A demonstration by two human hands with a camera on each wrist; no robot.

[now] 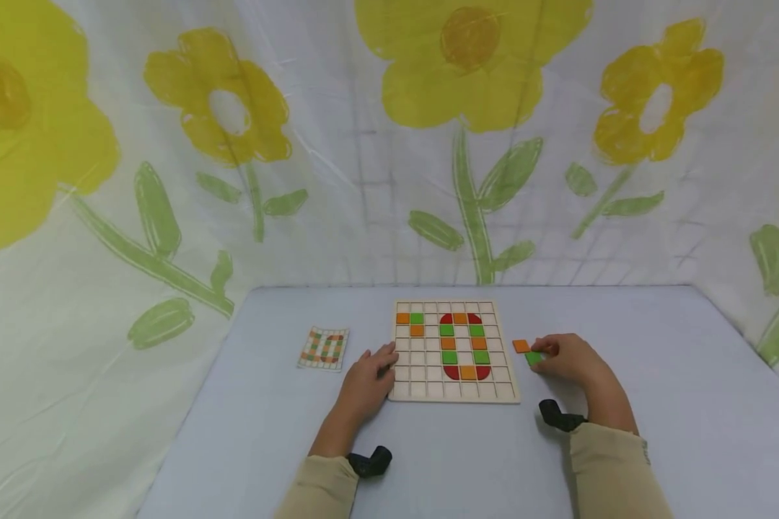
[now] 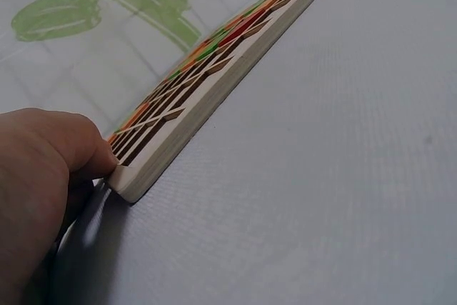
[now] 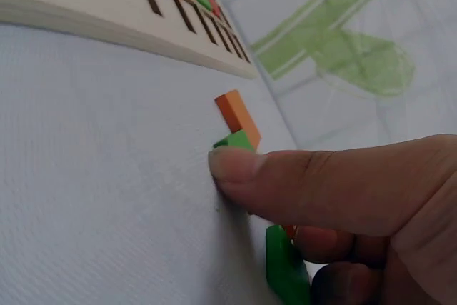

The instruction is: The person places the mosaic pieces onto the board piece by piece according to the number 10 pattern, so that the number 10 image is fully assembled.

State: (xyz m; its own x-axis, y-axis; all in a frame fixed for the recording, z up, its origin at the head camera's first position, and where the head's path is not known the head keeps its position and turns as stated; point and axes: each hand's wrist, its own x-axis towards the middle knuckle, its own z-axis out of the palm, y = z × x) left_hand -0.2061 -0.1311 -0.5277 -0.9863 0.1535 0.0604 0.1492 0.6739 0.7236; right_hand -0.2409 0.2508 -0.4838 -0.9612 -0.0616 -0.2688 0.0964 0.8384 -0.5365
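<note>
A wooden grid board [image 1: 415, 393] lies on the table, with orange, green and red tiles set in its squares. My left hand [image 1: 368, 382] rests against its left edge; in the left wrist view the thumb [image 2: 86, 149] touches the board's near corner. Right of the board, my right hand [image 1: 568, 358] pinches a green square tile [image 1: 533, 357], partly covered by the thumb in the right wrist view. Touching or very close to that tile is an orange tile [image 1: 521, 346]. Another green tile [image 3: 285, 266] shows below the right thumb, close to the curled fingers.
Left of the board lies a small pattern card [image 1: 324, 349] printed with a coloured grid. The pale table [image 1: 467, 461] ends at a hanging cloth [image 1: 337, 245] painted with yellow flowers. Each wrist wears a black device [image 1: 371, 461].
</note>
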